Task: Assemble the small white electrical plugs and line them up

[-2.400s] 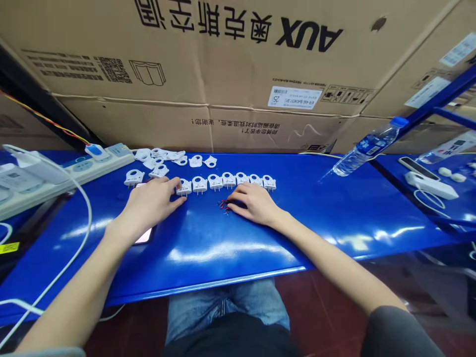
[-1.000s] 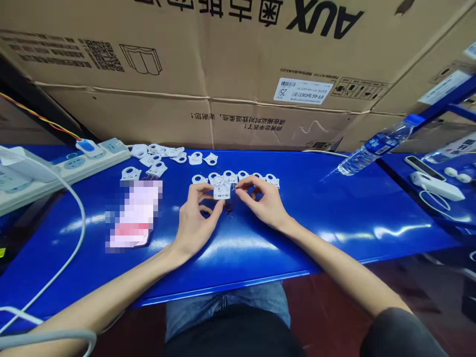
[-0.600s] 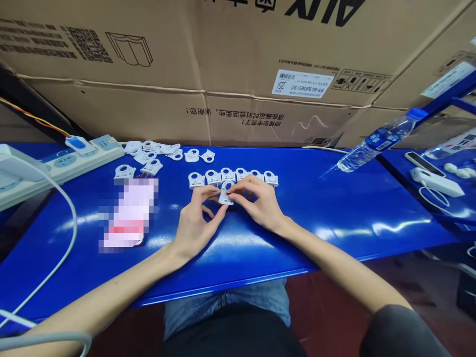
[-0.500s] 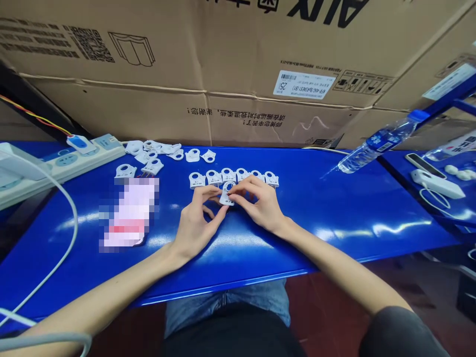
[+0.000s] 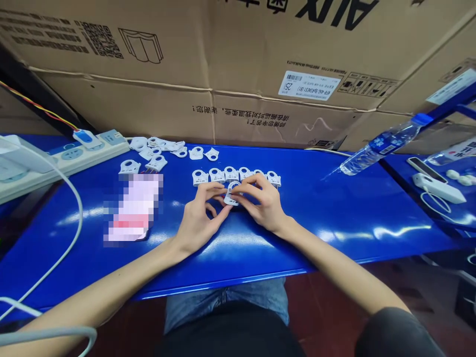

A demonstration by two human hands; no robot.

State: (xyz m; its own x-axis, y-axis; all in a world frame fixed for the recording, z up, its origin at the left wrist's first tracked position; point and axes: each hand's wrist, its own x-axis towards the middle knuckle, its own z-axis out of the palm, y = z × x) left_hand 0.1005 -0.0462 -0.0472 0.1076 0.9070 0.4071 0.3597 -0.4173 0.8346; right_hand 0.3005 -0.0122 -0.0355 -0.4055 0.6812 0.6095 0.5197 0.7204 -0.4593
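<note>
My left hand point(image 5: 199, 218) and my right hand point(image 5: 260, 206) meet over the blue table point(image 5: 334, 213), fingertips pinched on one small white plug part point(image 5: 231, 194) held between them. Just behind it a row of several matching white plug parts point(image 5: 234, 175) stands in a line. A looser heap of white plug parts point(image 5: 159, 148) lies further back on the left. What my right fingertips press into the held part is too small to make out.
A phone point(image 5: 132, 210) lies left of my left hand. A power strip point(image 5: 70, 156) with a white cable point(image 5: 70, 238) sits at far left. A water bottle point(image 5: 379, 146) lies on the right, with a white device point(image 5: 439, 187) beyond. Large cardboard boxes point(image 5: 223, 64) wall the back.
My left hand picked a plug part out of the row and brought it to the middle. My right hand left the small red bits on the table and joined it on the part.
</note>
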